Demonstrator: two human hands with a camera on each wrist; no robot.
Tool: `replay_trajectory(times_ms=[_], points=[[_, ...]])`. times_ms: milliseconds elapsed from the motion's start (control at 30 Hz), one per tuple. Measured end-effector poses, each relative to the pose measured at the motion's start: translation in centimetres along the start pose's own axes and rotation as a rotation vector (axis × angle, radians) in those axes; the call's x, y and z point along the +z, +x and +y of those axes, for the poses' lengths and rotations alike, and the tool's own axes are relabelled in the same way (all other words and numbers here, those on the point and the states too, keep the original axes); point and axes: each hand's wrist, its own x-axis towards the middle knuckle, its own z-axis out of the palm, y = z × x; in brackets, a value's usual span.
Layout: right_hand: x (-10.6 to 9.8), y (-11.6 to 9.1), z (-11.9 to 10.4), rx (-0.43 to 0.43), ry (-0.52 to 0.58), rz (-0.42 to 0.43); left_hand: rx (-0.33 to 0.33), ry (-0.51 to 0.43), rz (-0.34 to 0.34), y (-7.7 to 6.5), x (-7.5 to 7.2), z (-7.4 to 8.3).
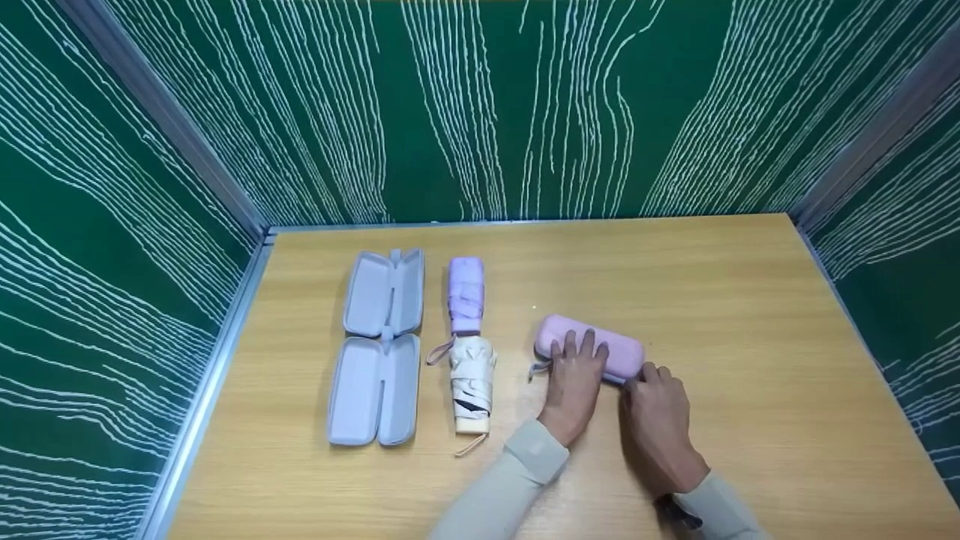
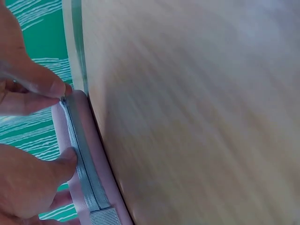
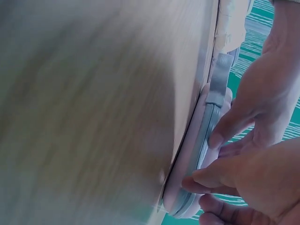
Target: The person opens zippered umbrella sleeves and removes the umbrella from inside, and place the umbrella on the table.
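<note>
A pink zip case (image 1: 592,345) lies closed on the table, its grey zipper (image 2: 85,159) running along the side. My left hand (image 1: 577,382) holds it, fingers spread over the lid and thumb (image 2: 68,161) against the zipper side. At the case's right end, my right hand (image 1: 660,405) pinches at the zipper between thumb and forefinger (image 3: 199,183); the zipper pull is hidden by the fingertips. A grey fabric strap (image 3: 219,79) sticks out from the other end of the case.
Left of my hands, a folded purple umbrella (image 1: 466,292) and a folded cream umbrella (image 1: 471,375) lie end to end. Farther left are two opened grey cases (image 1: 367,292), one behind the other. Green panels with white lines (image 1: 525,112) enclose the wooden table (image 1: 712,277).
</note>
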Motion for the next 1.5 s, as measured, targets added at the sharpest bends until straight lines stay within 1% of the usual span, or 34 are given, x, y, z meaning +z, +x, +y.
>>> replay_trajectory(times_ms=[267,433,533,600,667,767,900,967,1000,1067,1233,1500], points=[[0.5,0.3,-0.7,-0.003,-0.019,0.017,-0.007,-0.006,-0.022,-0.1,-0.3,0.3],[0.7,0.5,-1.0,-0.007,-0.034,-0.013,-0.037,0.009,-0.019,-0.2,-0.2,0.7],[0.7,0.6,-1.3,-0.006,-0.038,-0.040,-0.043,0.008,-0.037,-0.1,-0.5,0.7],[0.7,0.7,-1.4,0.000,-0.043,-0.047,-0.034,-0.004,-0.056,0.2,-0.9,0.5],[0.6,0.8,-1.5,0.012,-0.044,-0.043,-0.009,-0.016,-0.085,0.4,-1.3,0.1],[0.5,0.8,-1.7,0.025,-0.034,-0.041,0.045,-0.056,-0.165,0.9,-1.8,-1.0],[0.4,0.8,-1.7,0.037,-0.008,-0.050,0.106,-0.191,-0.297,1.5,-2.2,-2.8],[0.3,0.7,-1.6,0.046,-0.003,-0.065,0.127,-0.254,-0.329,1.8,-2.3,-3.4],[0.3,0.7,-1.6,0.050,0.000,-0.071,0.136,-0.275,-0.333,1.9,-2.3,-3.5],[0.3,0.7,-1.7,0.055,-0.001,-0.093,0.147,-0.281,-0.324,2.0,-2.1,-3.7],[0.4,0.8,-1.9,0.052,-0.015,-0.127,0.141,-0.249,-0.274,1.7,-1.9,-3.5],[0.9,1.3,-2.3,0.028,-0.005,-0.084,0.093,-0.222,-0.250,1.4,-1.8,-3.0]])
